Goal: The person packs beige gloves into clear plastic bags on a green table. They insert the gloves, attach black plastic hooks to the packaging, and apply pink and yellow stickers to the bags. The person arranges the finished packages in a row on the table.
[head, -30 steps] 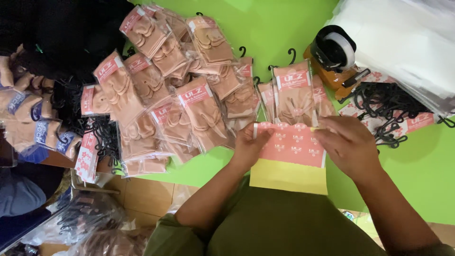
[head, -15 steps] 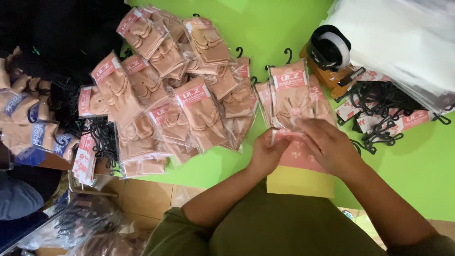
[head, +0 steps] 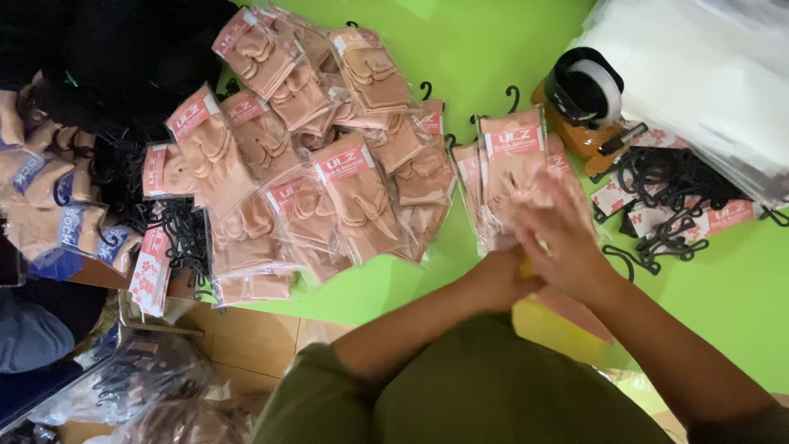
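My two hands meet at the near edge of the green table [head: 460, 49]. My right hand [head: 559, 238] is blurred, its fingers spread over a bagged pair of beige toe socks [head: 511, 164]. My left hand [head: 493, 281] is curled beneath it and largely hidden. A pink patterned card [head: 585, 312] sticks out under my right wrist, next to a yellow sheet [head: 546, 325]. Whether my right hand grips the card is unclear.
Several packs of beige toe socks [head: 329, 173] fan out on the left. Black plastic hooks [head: 666, 205] and pink cards lie on the right beside a tape dispenser [head: 585, 94] and clear bags [head: 699, 74]. More socks [head: 41, 205] and dark cloth sit far left.
Both hands have drawn together and come nearer to me. The pink card, held flat between them before, is now mostly covered by my right hand and wrist.
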